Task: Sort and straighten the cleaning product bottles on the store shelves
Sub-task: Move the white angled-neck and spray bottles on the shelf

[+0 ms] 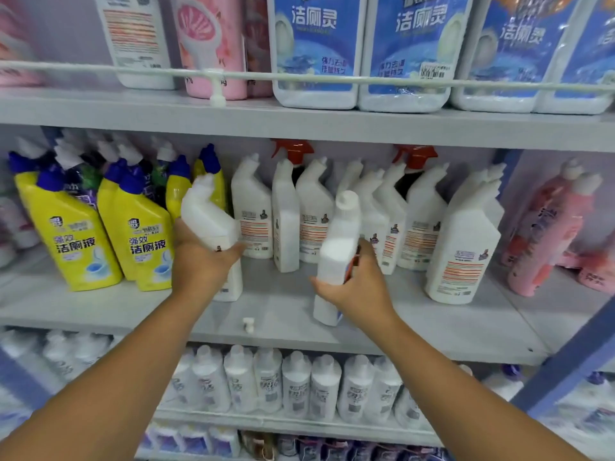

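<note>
One white bottle (pixel 208 221) is gripped at 12 o'clock of the left hand (pixel 199 261); another white bottle (pixel 337 254), at 11 o'clock, is clasped by the right hand (pixel 356 287), both over the middle shelf (pixel 283 311).

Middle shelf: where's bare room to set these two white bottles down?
Bare shelf front between left hand and right hand, and right of it, before the tall white bottle. A small white cap lies near the edge. Crowded: yellow bottles left, white row behind.

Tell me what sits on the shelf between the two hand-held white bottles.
Head view: mostly bare shelf, with a small white clip near its front edge, between the left bottle and right bottle.
</note>
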{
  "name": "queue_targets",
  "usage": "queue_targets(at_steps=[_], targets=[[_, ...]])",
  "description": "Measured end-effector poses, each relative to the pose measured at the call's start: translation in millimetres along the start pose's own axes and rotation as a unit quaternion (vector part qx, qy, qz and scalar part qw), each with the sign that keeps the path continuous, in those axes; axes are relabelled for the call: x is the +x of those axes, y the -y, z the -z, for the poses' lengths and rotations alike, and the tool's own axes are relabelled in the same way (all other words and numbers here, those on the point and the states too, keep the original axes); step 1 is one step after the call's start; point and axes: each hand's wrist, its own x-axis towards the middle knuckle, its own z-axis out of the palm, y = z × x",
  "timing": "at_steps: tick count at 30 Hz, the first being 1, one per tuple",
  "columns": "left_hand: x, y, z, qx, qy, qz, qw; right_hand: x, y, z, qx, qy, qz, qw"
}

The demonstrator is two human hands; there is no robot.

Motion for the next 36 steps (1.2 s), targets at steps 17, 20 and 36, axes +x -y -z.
queue_targets(at_steps=[17, 20, 36], targets=[[2.7, 30.5, 10.4, 0.040, -0.025, 0.041, 0.998, 9.3, -29.0, 18.9, -0.012, -0.115, -0.037, 0.993], [5.3, 25.3, 3.1, 0.030, -0.008, 0.042, 0.999, 16.7, -49.0, 48.5, -0.017, -0.138, -0.046, 0.989], [12.0, -75.8, -66.3, -0.066, 0.095, -0.128, 0.985, 48.5, 44.9, 16.3, 0.088, -0.042, 0.061, 0.993]])
